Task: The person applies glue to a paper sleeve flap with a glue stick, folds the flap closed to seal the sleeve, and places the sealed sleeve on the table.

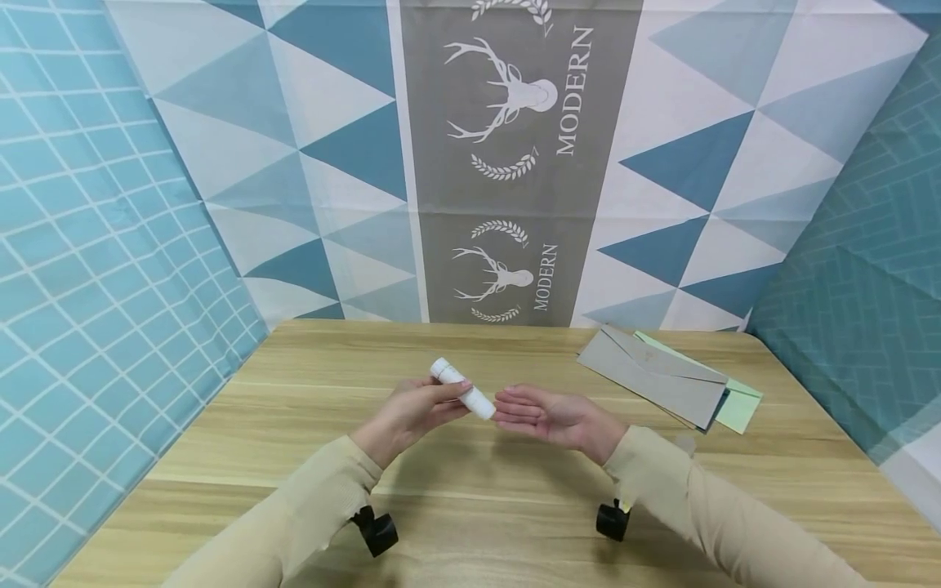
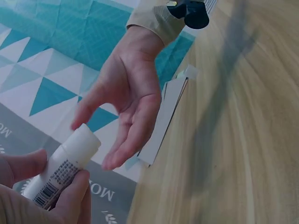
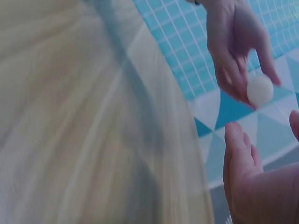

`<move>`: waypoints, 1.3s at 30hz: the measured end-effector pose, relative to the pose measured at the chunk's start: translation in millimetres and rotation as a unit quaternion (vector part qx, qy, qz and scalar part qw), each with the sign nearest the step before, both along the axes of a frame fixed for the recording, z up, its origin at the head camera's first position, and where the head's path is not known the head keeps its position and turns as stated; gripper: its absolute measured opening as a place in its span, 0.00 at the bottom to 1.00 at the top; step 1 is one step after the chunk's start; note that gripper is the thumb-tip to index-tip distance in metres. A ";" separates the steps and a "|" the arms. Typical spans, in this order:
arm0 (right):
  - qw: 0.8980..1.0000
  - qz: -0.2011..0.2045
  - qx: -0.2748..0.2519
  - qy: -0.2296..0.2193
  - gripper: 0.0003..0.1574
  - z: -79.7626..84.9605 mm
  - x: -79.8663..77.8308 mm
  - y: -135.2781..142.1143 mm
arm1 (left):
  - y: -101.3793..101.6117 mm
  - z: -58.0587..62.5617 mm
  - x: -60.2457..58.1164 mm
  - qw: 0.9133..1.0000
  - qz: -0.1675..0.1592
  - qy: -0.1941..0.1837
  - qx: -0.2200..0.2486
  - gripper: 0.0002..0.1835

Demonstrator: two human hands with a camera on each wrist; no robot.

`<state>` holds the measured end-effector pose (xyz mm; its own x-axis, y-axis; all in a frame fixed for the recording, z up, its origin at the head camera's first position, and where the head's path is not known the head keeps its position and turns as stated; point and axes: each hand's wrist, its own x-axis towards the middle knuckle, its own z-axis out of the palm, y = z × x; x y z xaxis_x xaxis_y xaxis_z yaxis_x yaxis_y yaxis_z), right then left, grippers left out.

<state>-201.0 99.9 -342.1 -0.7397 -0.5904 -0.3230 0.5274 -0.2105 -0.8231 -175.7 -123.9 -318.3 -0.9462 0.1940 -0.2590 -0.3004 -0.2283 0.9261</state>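
Note:
A white cylindrical tube (image 1: 463, 390), capped at one end and about finger-length, is held tilted above the table between thumb and fingers of my left hand (image 1: 412, 411). Small dark print and a barcode show on the tube (image 2: 60, 173) in the left wrist view. My right hand (image 1: 562, 420) lies just to its right, palm turned up and fingers extended, with nothing in its grasp. In the right wrist view the tube's round end (image 3: 259, 90) faces the right hand (image 3: 247, 184), with a gap between them.
On the wooden table (image 1: 470, 506), a stack of envelopes (image 1: 650, 371) lies at the back right, grey on top with pale green (image 1: 741, 408) and dark blue edges below. Patterned cloth (image 1: 492, 188) hangs behind the table. Black cameras (image 1: 378, 532) are strapped at both wrists.

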 end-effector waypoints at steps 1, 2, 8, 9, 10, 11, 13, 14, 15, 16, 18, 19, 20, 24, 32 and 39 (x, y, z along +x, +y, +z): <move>1.000 -0.002 -0.005 -0.004 0.15 -0.4 2.1 -3.3 | 1.1 -1.2 -0.2 1.000 0.003 0.000 -0.002 0.21; 1.000 -0.007 -0.009 -0.009 0.10 -1.0 4.1 -6.2 | 2.1 -2.3 -0.2 1.000 0.007 0.000 -0.003 0.20; 1.000 -0.007 0.012 -0.016 0.07 -7.7 12.9 -19.8 | 7.0 -11.5 0.3 1.000 0.027 -0.008 0.001 0.19; 1.000 -0.009 0.017 -0.016 0.06 -9.0 13.8 -21.3 | 7.9 -12.9 0.6 0.999 0.030 -0.009 -0.001 0.19; 1.000 -0.013 0.020 -0.015 0.06 -10.4 14.6 -22.5 | 8.6 -14.4 1.2 0.999 0.035 -0.010 -0.004 0.18; 0.999 -0.018 0.023 -0.016 0.05 -11.1 15.5 -23.5 | 9.4 -15.4 1.9 0.999 0.037 -0.009 -0.007 0.18; 0.999 -0.028 0.026 -0.016 0.06 -12.0 16.7 -24.7 | 10.9 -17.0 3.2 0.999 0.043 -0.007 -0.012 0.16; 0.999 -0.033 0.026 -0.016 0.06 -12.1 17.1 -25.0 | 11.5 -17.6 3.7 0.999 0.046 -0.007 -0.013 0.16; 0.999 -0.039 0.025 -0.016 0.06 -12.1 17.3 -25.4 | 11.9 -18.0 4.1 0.999 0.046 -0.006 -0.012 0.16; 0.999 -0.043 0.025 -0.016 0.07 -11.8 17.3 -25.7 | 12.3 -18.3 4.2 0.999 0.046 -0.005 -0.010 0.16; 0.998 -0.050 0.024 -0.016 0.06 -10.8 17.0 -25.9 | 12.4 -18.0 4.3 0.999 0.045 -0.005 0.003 0.18; 0.998 -0.051 0.024 -0.017 0.05 -10.1 16.5 -25.7 | 12.1 -17.5 3.7 0.999 0.044 -0.004 0.007 0.19; 0.998 -0.053 0.025 -0.017 0.04 -9.0 15.8 -25.3 | 11.4 -16.6 3.1 0.999 0.045 -0.003 0.007 0.20; 0.997 -0.066 0.039 -0.020 0.07 -4.2 9.3 -21.1 | 4.4 -12.5 -2.7 0.998 0.051 0.020 -0.019 0.25; 0.993 -0.092 0.061 -0.034 0.13 7.8 -5.9 -8.3 | -8.3 -1.9 -14.1 0.966 0.041 0.181 -0.181 0.28; 0.993 -0.072 0.080 -0.047 0.16 12.5 -7.2 -4.0 | -3.2 0.7 -13.2 0.841 -0.016 0.386 -0.379 0.26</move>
<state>-208.2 95.9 -329.6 -0.7750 -0.4168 -0.4750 0.5768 -0.1595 -0.8011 -188.9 -127.2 -317.6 -0.8869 0.2776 0.3692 0.4618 0.5123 0.7241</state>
